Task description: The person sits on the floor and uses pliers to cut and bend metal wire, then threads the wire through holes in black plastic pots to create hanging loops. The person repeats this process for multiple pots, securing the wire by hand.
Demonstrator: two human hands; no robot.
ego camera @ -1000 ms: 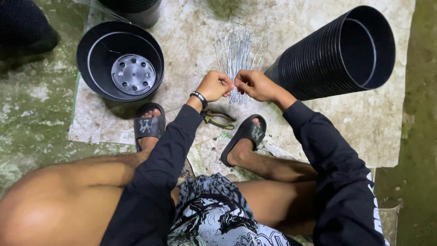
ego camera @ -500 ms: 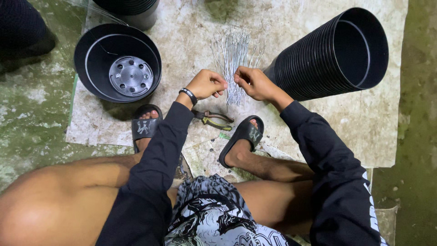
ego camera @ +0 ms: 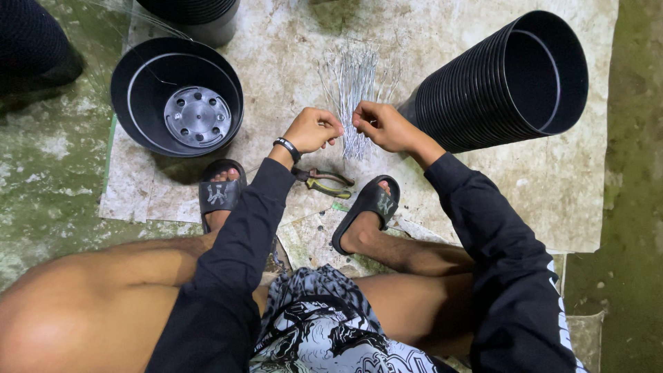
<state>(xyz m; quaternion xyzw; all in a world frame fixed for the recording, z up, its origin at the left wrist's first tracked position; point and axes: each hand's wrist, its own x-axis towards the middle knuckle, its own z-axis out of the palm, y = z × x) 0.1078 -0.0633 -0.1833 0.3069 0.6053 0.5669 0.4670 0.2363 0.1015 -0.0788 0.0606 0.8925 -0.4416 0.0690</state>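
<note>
My left hand (ego camera: pixel 314 129) and my right hand (ego camera: pixel 381 125) are close together above a pile of thin metal wires (ego camera: pixel 353 83) lying on the mat. Both hands pinch a thin wire between their fingertips; the wire itself is barely visible. A pair of pliers (ego camera: pixel 323 181) with yellow-green handles lies on the mat just below my left wrist, between my two black slippers. My left wrist wears a black band.
A stack of black plastic pots (ego camera: pixel 504 86) lies on its side at the right. An upright black pot (ego camera: pixel 176 97) with a grey perforated disc inside stands at the left, another pot (ego camera: pixel 190 15) behind it. A stained mat (ego camera: pixel 552 186) covers green concrete floor.
The view has shifted slightly; my hands stay together over the wires with small finger movements. Pots and pliers have not moved.
</note>
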